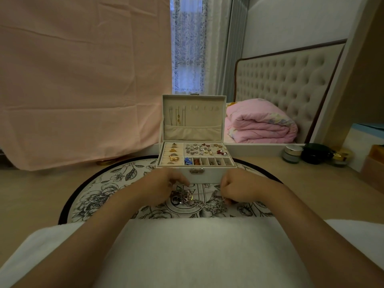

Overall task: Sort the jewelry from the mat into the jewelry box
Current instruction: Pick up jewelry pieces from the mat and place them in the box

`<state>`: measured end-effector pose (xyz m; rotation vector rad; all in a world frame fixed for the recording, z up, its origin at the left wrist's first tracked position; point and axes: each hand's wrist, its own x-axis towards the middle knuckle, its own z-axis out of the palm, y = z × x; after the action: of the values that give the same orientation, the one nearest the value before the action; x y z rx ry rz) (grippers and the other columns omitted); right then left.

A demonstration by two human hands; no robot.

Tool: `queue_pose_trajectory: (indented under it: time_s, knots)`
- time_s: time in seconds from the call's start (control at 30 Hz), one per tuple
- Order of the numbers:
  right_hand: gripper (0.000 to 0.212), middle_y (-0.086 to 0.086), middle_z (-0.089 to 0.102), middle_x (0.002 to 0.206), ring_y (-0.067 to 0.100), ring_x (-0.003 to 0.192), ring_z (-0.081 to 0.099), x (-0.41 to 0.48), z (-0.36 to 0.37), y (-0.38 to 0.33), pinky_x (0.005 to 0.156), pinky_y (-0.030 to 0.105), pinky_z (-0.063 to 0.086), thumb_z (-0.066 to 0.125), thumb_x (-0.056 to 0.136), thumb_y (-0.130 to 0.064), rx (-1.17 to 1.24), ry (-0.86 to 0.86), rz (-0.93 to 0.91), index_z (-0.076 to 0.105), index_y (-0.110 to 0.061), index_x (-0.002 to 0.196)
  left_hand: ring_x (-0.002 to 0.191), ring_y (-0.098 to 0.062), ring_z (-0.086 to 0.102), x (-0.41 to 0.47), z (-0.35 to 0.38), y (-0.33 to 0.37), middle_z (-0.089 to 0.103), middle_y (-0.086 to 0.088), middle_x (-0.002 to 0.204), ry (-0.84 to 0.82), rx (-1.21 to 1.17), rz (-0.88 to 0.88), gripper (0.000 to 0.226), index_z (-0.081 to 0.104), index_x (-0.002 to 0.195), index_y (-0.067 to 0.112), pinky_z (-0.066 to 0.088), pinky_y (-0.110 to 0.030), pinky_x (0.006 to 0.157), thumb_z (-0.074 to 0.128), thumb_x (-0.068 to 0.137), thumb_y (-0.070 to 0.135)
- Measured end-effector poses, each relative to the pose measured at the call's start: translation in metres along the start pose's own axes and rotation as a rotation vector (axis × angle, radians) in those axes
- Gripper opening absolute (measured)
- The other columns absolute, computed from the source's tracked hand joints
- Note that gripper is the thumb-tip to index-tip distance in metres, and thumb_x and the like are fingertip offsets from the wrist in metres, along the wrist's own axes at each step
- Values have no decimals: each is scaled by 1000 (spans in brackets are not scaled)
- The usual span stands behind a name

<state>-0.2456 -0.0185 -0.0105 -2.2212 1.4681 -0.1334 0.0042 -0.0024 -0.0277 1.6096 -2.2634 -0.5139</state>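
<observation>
White hinged jewelry box [207, 177] stands open on round floral mat [108, 183]: gold rings [173, 157] left, mixed earrings [201, 150] right, necklaces [178, 119] hung in lid [207, 121]. Tangled silver chains [199, 202] on mat just before it. Left hand [164, 188] and right hand [239, 189], grip curled, pinch them.

left hand [162, 187] and right hand [239, 189] close together, backs up, fingers curled under

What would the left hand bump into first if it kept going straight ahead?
Most likely the front wall of the jewelry box, right ahead of the left hand; depth is unclear.
</observation>
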Motion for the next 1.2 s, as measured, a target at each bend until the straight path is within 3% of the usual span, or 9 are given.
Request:
queue_pose_trajectory:
  time_s: [0.13,0.23,0.33,0.47,0.57,0.73,0.83,1.03,1.2]
  knots:
    - [27,7,52,62,20,63,50,3,3,-12,64,39,53,54,84,-21,-244,102,28,56,-10,60,124,-7,47,-2,3,-4,52,13,137,-148,87,20,59,59,134,36,38,-22,106,58,85,4]
    - [20,-7,66,78,11,75,62,3,17,-29,70,30,56,58,84,-37,-257,245,-99,70,-21,79,110,-4,54,-3,6,-6,56,13,127,-89,82,18,50,59,133,33,45,-21,98,72,85,31]
    - [22,-10,73,90,5,82,65,6,34,-39,76,28,57,70,85,-44,-197,133,-163,78,-27,97,102,-4,57,-3,13,-7,59,12,120,-7,107,10,53,61,128,31,49,-22,91,77,80,46]
    - [13,-3,73,93,13,84,66,8,35,-33,81,30,57,67,89,-25,-213,122,-144,78,-21,96,95,-4,58,-6,14,-7,62,11,112,50,98,17,40,67,119,30,50,-22,86,77,82,40]
    - [16,7,70,88,22,79,64,5,36,-30,74,39,56,59,91,-28,-124,100,-111,69,-15,86,88,0,57,-10,11,-8,63,15,103,62,104,15,28,68,113,31,47,-15,78,74,85,31]
    - [41,3,66,70,17,65,57,5,33,-31,60,28,41,32,104,-25,302,221,-39,57,-14,74,88,-3,54,-14,9,-13,58,13,99,85,103,-24,24,72,104,30,46,-17,81,65,89,13]
    - [44,-4,61,51,13,46,51,5,28,-32,52,26,37,30,104,-26,512,256,8,57,-9,73,96,-8,57,-14,6,-17,61,10,104,71,138,-66,25,72,99,29,49,-21,86,63,87,9]
    - [43,-6,38,54,14,48,33,11,29,-17,62,29,34,51,100,-36,339,262,-105,42,-23,60,92,-16,56,-13,-4,-24,58,4,99,67,358,-282,22,65,94,23,50,-27,79,60,83,5]
    - [45,-2,49,57,10,48,43,14,38,-20,60,28,41,53,99,-47,194,99,-133,52,-20,63,96,-19,60,-11,-6,-27,62,0,104,143,437,-278,26,69,103,20,55,-33,87,58,84,7]
